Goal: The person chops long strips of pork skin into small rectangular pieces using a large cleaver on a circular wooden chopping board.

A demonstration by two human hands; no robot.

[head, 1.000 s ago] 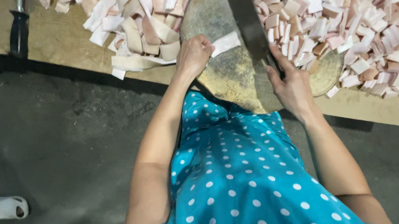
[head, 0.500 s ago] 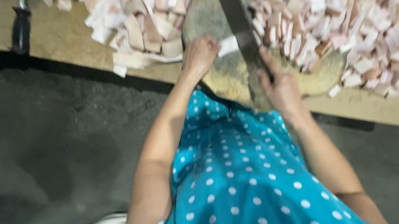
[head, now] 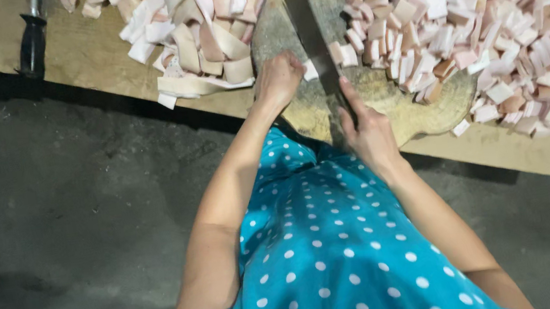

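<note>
fat strip (head: 309, 69) lies on the round block (head: 383, 98), pinned by the closed left hand (head: 278, 78); right hand (head: 366, 133) grips the cleaver (head: 310, 26), blade at the strip. many cubes (head: 486, 14) sit cut on the right; uncut strips (head: 200, 42) wait on the bench (head: 92, 51).

Not much room on that round chopping block (head: 420, 107). The cleaver (head: 309, 29) stands across the middle, with the left hand (head: 277, 80) tight against its left side and the right hand (head: 368, 135) closed round its handle. Long strips (head: 200, 42) pile up left, cut cubes (head: 487, 21) crowd right. Only the block's near edge and the bare board (head: 85, 52) by the black-handled knife (head: 31, 42) are open.
</note>
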